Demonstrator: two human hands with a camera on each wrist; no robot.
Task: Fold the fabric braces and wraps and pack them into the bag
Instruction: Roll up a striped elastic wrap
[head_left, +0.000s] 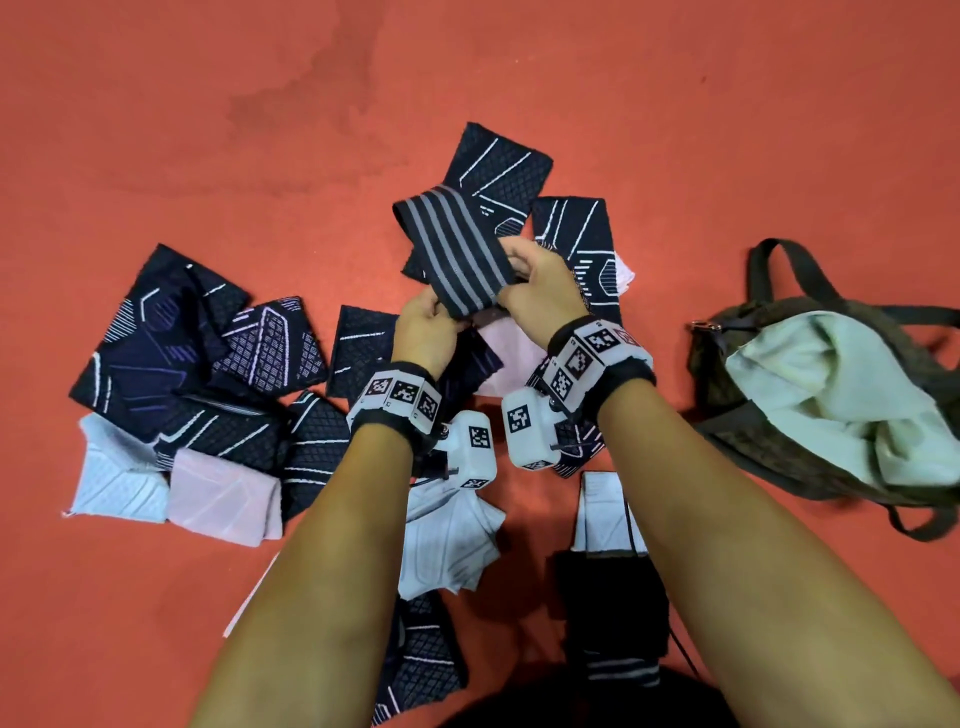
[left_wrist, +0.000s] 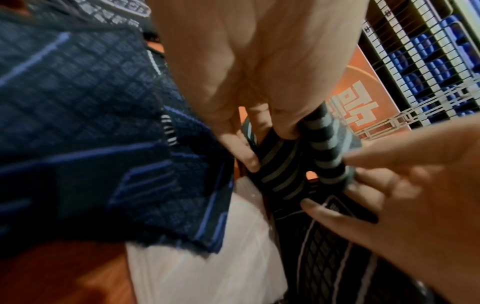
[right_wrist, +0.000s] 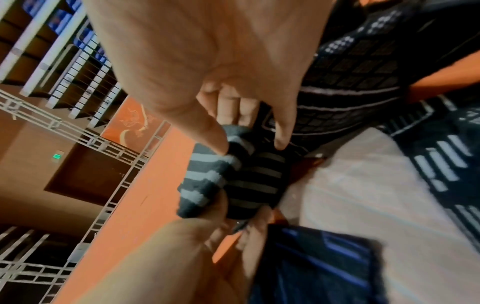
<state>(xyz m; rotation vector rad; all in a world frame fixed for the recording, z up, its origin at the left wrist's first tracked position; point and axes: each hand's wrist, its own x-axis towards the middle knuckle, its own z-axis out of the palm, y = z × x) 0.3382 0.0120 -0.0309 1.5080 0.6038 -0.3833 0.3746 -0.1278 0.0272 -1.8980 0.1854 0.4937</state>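
A dark wrap with grey stripes (head_left: 453, 247) is held up over the red floor in the head view. My left hand (head_left: 434, 322) pinches its near end, and my right hand (head_left: 535, 283) grips its right edge. In the left wrist view the striped wrap (left_wrist: 322, 150) is bunched between my left fingers (left_wrist: 249, 158) and the right hand (left_wrist: 405, 185). The right wrist view shows the striped wrap (right_wrist: 215, 181) pinched under my right thumb (right_wrist: 205, 133). A brown bag (head_left: 779, 441) with a pale lining (head_left: 841, 395) lies open at the right.
Several dark patterned braces (head_left: 156, 343) with pale and pink undersides (head_left: 223, 499) lie scattered on the red floor (head_left: 260, 130), left, behind and under my arms. A dark folded wrap (head_left: 613, 603) lies near my right forearm. Railings (right_wrist: 78, 133) appear in the wrist views.
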